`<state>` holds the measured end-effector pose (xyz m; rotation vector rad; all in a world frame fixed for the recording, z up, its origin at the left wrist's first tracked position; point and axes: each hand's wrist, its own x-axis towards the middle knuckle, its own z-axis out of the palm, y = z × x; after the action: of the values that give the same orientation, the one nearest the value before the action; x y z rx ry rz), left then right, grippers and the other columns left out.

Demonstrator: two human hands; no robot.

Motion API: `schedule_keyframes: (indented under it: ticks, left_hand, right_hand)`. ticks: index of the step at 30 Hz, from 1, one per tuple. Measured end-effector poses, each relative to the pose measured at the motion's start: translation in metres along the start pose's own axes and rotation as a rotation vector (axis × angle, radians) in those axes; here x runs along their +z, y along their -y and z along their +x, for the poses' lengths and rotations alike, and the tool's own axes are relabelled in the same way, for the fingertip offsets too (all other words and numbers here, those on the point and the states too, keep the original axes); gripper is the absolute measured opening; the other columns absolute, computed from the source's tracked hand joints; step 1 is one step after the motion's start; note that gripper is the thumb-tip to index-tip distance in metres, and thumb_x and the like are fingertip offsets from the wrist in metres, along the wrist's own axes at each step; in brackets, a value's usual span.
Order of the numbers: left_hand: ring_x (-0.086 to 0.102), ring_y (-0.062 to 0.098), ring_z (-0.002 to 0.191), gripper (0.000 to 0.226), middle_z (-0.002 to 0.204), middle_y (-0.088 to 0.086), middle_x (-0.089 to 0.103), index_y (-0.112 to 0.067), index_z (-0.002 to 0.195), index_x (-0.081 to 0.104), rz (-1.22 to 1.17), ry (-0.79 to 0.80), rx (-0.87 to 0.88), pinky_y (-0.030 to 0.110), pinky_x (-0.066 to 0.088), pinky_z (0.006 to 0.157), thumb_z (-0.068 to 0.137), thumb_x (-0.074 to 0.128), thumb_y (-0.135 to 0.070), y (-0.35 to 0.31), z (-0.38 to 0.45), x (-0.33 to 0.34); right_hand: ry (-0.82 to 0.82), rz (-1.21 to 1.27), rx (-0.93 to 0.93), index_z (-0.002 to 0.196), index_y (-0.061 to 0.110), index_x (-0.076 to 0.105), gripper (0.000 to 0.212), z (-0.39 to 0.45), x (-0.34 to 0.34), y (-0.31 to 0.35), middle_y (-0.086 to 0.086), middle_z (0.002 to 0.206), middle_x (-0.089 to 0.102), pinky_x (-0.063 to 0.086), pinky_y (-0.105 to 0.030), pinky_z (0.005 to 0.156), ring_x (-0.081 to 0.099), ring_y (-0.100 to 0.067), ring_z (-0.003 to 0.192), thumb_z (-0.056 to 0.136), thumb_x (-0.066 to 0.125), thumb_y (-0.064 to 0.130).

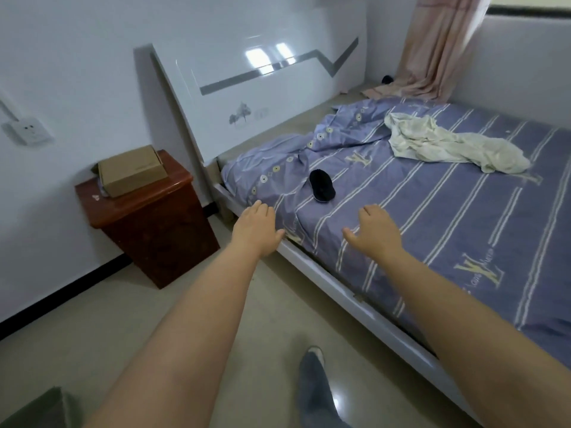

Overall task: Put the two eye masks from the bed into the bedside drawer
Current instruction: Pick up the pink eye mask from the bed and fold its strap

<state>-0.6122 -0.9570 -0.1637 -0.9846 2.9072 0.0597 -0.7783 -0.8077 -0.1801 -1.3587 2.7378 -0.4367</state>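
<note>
A black eye mask (pixel 321 185) lies on the purple striped bed sheet (pixel 432 217), near the head of the bed. A second dark object (pixel 387 79) lies far back by the curtain; I cannot tell what it is. The dark red bedside cabinet (pixel 154 230) stands left of the bed, its drawer front shut as far as I can see. My left hand (pixel 256 231) hovers over the bed's near edge, fingers apart, empty. My right hand (pixel 375 233) is held over the sheet just below the mask, also open and empty.
A cardboard box (pixel 131 171) sits on top of the cabinet. A crumpled white cloth (pixel 448 143) lies on the bed to the right. The white headboard (pixel 256 97) leans behind. A pink curtain (pixel 432 47) hangs at the back. My foot in a grey sock (pixel 315 387) is on the floor.
</note>
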Motion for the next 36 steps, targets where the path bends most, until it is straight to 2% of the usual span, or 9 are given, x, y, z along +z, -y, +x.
schedule_keyframes:
  ticks: [5,10,19,25,28,32,33,35,36]
  left_hand:
    - [0.019,0.031,0.139,0.057,0.145,0.020,0.032,0.002,0.134,0.026,-0.015,0.055,0.012,0.040,0.018,0.116,0.093,0.040,-0.033,0.044,0.161,-0.006]
    - [0.013,0.029,0.142,0.058,0.149,0.019,0.025,0.002,0.136,0.021,-0.054,0.150,0.111,0.041,0.016,0.118,0.094,0.039,-0.033,0.071,0.286,0.002]
    - [0.019,0.031,0.139,0.049,0.145,0.020,0.030,0.003,0.132,0.026,-0.075,0.420,0.303,0.040,0.022,0.113,0.094,0.040,-0.023,0.094,0.510,0.091]
    - [0.049,0.034,0.109,0.027,0.125,0.018,0.047,-0.002,0.113,0.044,-0.273,0.642,0.274,0.042,0.044,0.084,0.090,0.045,-0.017,0.078,0.585,0.167]
    - [0.055,0.036,0.099,0.027,0.108,0.023,0.057,0.000,0.104,0.048,-0.435,0.668,0.155,0.041,0.045,0.079,0.086,0.056,-0.018,0.061,0.602,0.202]
    - [0.059,0.029,0.086,0.026,0.092,0.016,0.064,-0.005,0.102,0.051,-0.614,0.603,0.053,0.032,0.043,0.067,0.084,0.061,-0.020,0.044,0.619,0.243]
    - [0.059,0.027,0.083,0.024,0.087,0.013,0.063,-0.006,0.101,0.052,-0.637,0.565,0.042,0.031,0.042,0.066,0.084,0.060,-0.020,0.040,0.624,0.251]
    - [0.055,0.026,0.075,0.013,0.072,0.005,0.055,-0.005,0.089,0.054,-0.653,0.497,0.060,0.029,0.037,0.062,0.087,0.057,-0.017,0.033,0.632,0.263]
    - [0.053,0.025,0.073,0.010,0.068,0.001,0.050,-0.004,0.085,0.053,-0.645,0.489,0.106,0.026,0.034,0.060,0.088,0.054,-0.014,0.030,0.635,0.267]
  right_hand:
    - [0.046,0.033,0.087,0.104,-0.005,0.052,0.042,0.158,0.023,-0.015,-0.024,0.114,0.054,0.035,-0.041,0.098,0.045,-0.035,0.112,0.086,0.051,0.033]
    - [0.150,0.031,0.207,0.120,-0.004,0.045,0.051,0.264,0.051,-0.027,-0.023,0.129,0.049,0.032,-0.041,0.105,0.039,-0.035,0.123,0.088,0.050,0.035]
    - [0.404,0.199,0.564,0.128,0.003,0.039,0.043,0.407,0.170,-0.068,-0.023,0.129,0.050,0.041,-0.043,0.095,0.048,-0.036,0.117,0.091,0.045,0.025]
    - [0.486,0.261,0.675,0.134,0.015,0.034,0.049,0.453,0.259,-0.063,-0.017,0.124,0.050,0.047,-0.041,0.084,0.051,-0.034,0.107,0.088,0.050,0.026]
    - [0.480,0.290,0.701,0.136,0.022,0.031,0.051,0.465,0.296,-0.067,-0.014,0.127,0.042,0.048,-0.037,0.077,0.053,-0.031,0.101,0.089,0.049,0.025]
    - [0.343,0.393,0.843,0.116,0.007,0.057,0.030,0.473,0.321,-0.084,-0.021,0.111,0.060,0.047,-0.036,0.075,0.059,-0.036,0.092,0.087,0.049,0.008]
    - [0.256,0.466,0.890,0.108,0.003,0.062,0.025,0.472,0.321,-0.089,-0.022,0.107,0.065,0.046,-0.029,0.077,0.061,-0.033,0.091,0.085,0.053,0.004]
    - [0.082,0.603,0.980,0.099,0.000,0.066,0.020,0.469,0.312,-0.103,-0.017,0.099,0.069,0.041,-0.005,0.069,0.059,-0.022,0.083,0.080,0.059,0.000]
    - [0.017,0.644,1.014,0.096,0.002,0.067,0.018,0.469,0.305,-0.110,-0.012,0.094,0.069,0.038,0.000,0.065,0.056,-0.017,0.080,0.080,0.060,0.000]
